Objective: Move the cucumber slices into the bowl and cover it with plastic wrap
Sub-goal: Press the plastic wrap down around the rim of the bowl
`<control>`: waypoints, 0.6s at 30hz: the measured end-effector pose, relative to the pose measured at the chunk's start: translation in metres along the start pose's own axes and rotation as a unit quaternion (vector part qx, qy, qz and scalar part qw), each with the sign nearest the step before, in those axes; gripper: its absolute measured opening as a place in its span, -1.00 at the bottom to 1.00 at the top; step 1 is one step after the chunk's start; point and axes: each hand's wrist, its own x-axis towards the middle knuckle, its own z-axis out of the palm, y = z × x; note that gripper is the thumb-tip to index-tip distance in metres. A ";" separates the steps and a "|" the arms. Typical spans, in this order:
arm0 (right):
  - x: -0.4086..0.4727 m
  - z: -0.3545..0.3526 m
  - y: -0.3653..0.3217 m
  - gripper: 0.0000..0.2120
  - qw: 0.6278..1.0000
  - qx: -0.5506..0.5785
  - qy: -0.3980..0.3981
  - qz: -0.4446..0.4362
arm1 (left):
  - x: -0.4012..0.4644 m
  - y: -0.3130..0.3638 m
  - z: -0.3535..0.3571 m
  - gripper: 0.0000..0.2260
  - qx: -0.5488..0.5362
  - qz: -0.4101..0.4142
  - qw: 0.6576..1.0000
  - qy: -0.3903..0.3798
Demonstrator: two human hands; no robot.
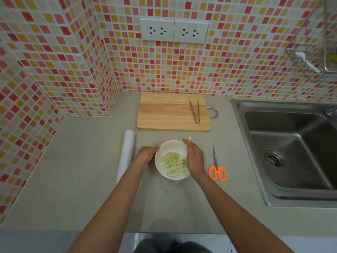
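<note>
A white bowl stands on the grey counter, holding several pale green cucumber slices. A clear sheet of plastic wrap lies over the bowl, and a crumpled end hangs down its near side. My left hand presses against the bowl's left wall. My right hand lies along the bowl's right rim with fingers stretched toward the far side. The roll of plastic wrap lies on the counter left of my left hand.
A wooden cutting board with metal tongs on it lies behind the bowl. Orange-handled scissors lie to the right of the bowl. A steel sink fills the right side. Tiled walls stand at the back and left.
</note>
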 end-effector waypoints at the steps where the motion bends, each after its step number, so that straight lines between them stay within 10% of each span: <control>1: 0.000 0.000 0.000 -0.59 1.000 0.000 0.002 0.000 | 0.001 0.001 -0.002 -0.75 -0.007 -0.009 1.000 -0.012; 18: -0.004 -0.001 0.001 -0.72 1.000 -0.014 0.023 0.000 | 0.002 0.004 0.005 -0.65 0.077 0.028 0.996 -0.022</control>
